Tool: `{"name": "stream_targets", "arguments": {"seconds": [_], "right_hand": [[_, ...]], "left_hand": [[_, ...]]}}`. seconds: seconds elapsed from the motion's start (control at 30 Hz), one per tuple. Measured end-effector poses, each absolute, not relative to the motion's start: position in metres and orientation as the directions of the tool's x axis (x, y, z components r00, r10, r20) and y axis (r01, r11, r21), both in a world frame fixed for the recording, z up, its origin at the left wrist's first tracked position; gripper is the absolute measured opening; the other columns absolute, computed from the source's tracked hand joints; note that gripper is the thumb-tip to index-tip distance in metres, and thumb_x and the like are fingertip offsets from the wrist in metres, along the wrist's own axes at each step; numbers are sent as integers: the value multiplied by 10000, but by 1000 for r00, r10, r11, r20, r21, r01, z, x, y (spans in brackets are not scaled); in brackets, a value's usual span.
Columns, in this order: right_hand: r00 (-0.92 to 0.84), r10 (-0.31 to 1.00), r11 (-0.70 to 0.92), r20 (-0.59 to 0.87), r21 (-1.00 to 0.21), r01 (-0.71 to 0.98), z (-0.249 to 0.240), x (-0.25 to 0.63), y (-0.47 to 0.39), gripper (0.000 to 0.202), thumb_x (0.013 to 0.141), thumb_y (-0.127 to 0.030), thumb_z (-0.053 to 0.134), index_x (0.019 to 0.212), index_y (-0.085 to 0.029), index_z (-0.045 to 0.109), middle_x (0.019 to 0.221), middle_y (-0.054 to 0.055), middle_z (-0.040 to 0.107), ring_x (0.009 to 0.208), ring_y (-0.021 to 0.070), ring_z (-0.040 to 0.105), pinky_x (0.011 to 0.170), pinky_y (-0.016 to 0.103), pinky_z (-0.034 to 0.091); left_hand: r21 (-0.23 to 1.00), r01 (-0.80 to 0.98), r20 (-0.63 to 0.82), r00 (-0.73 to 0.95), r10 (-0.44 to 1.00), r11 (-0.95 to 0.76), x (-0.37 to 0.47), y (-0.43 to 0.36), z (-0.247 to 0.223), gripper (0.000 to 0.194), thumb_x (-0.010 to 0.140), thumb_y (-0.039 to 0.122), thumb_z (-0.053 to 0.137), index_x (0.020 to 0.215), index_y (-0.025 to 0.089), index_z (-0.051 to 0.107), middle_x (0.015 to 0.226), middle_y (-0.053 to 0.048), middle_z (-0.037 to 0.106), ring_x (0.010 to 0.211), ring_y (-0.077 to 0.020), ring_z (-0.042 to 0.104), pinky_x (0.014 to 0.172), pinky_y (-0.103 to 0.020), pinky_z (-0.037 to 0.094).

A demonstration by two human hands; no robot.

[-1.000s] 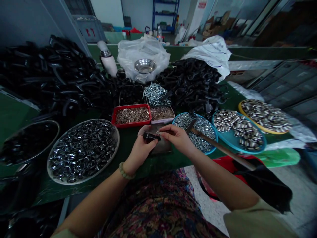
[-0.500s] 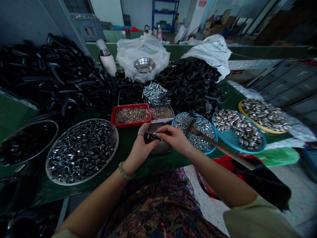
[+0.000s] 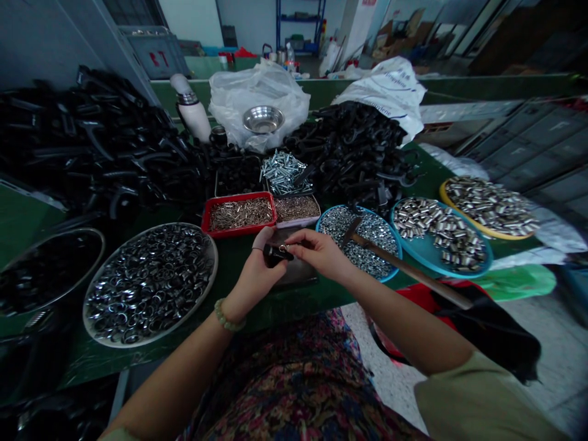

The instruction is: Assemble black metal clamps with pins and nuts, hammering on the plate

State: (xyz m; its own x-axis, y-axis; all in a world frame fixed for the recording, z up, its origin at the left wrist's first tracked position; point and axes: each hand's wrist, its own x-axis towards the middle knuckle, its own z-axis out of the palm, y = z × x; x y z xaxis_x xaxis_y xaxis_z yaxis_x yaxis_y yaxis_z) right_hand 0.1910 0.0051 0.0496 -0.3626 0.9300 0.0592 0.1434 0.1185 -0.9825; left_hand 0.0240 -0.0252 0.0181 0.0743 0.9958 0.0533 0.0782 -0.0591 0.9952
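Note:
My left hand (image 3: 260, 267) is closed round a small black part (image 3: 274, 253), with a pale cover on one finger. From the right, my right hand (image 3: 316, 251) pinches a small shiny metal ring (image 3: 285, 247) against the end of that part. Whether the ring sits on the part or only touches it, I cannot tell. Both hands are just above a dark metal plate (image 3: 301, 272) on the green table. Behind them stand a red tray (image 3: 205, 223) of small metal pins and a pale tray (image 3: 316, 217) of tiny brown-grey pieces.
A hammer (image 3: 390, 254) lies across a blue tray (image 3: 399, 257) of small metal pieces. To the left is a round tray (image 3: 215, 269) of shiny black rings. Black parts (image 3: 367, 141) heap up behind, near screws (image 3: 285, 173). Metal sleeves (image 3: 459, 242) fill trays at right.
The view has shifted slightly. Both hands stay together at the black part, the right still pinching the ring at its end; little else differs.

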Motion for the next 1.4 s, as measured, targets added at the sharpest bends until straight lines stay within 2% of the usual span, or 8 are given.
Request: {"name": "stream_targets", "arguments": {"seconds": [0.2,0.33,0.5,0.77,0.9,1.0,1.23,1.4], "right_hand": [[-355,935,52,7,-992,116,51,195,9,170,746,-291,682,876,-181,679,703,-21,631,641,115,557,614,257,435],[-340,940,38,6,-995,87,56,192,12,181,742,-297,681,885,-186,679,648,-33,604,576,102,520,553,243,412],[-370,928,7,-44,-991,137,61,188,12,166,751,-283,675,879,-177,677,673,-20,617,572,103,521,547,249,418],[-404,913,16,-59,-984,180,64,187,15,123,772,-230,668,878,-166,674,706,-8,643,614,116,567,602,267,462],[-412,910,46,-35,-982,185,62,187,15,106,770,-215,671,867,-174,679,762,3,660,673,120,582,636,268,467],[-419,906,47,-52,-974,222,63,190,15,121,780,-228,663,884,-170,680,693,-13,626,602,101,540,572,245,431],[-502,857,-8,-118,-977,215,66,199,24,131,764,-231,659,863,-146,661,587,-46,565,504,77,480,494,217,381],[-624,769,30,-142,-966,256,75,206,36,168,779,-261,647,890,-138,675,619,-36,582,526,78,500,508,219,395]], "left_hand": [[998,-70,9,67,998,-4,23,-26,22,699,711,173,620,1358,190,356,1357,-125,505,1220,-242,532,1076,-433,401],[968,-208,-119,101,988,138,25,-29,34,714,694,187,650,1342,185,350,1299,-128,540,1129,-239,586,1009,-434,462],[916,-311,-218,145,965,253,27,-32,44,716,648,148,680,1299,191,386,1122,-72,613,989,-201,632,978,-427,476],[943,-283,-140,143,980,176,27,-31,33,734,671,160,714,1321,212,378,1331,-100,516,1203,-243,533,1068,-427,401],[973,-215,-70,99,993,90,28,-28,30,740,659,198,766,1304,230,403,1349,-89,509,1243,-255,504,1073,-433,401],[981,-188,-44,55,998,54,28,-28,27,704,665,198,766,1281,229,425,1350,-81,511,1244,-243,504,1077,-421,399],[973,-214,-66,84,994,83,30,-28,23,643,736,196,678,1314,202,395,1389,-110,470,1248,-241,501,1061,-416,417],[976,-173,-109,148,983,135,31,-28,26,643,757,207,643,1339,182,370,1252,-114,570,1137,-232,578,1003,-422,467]]}}
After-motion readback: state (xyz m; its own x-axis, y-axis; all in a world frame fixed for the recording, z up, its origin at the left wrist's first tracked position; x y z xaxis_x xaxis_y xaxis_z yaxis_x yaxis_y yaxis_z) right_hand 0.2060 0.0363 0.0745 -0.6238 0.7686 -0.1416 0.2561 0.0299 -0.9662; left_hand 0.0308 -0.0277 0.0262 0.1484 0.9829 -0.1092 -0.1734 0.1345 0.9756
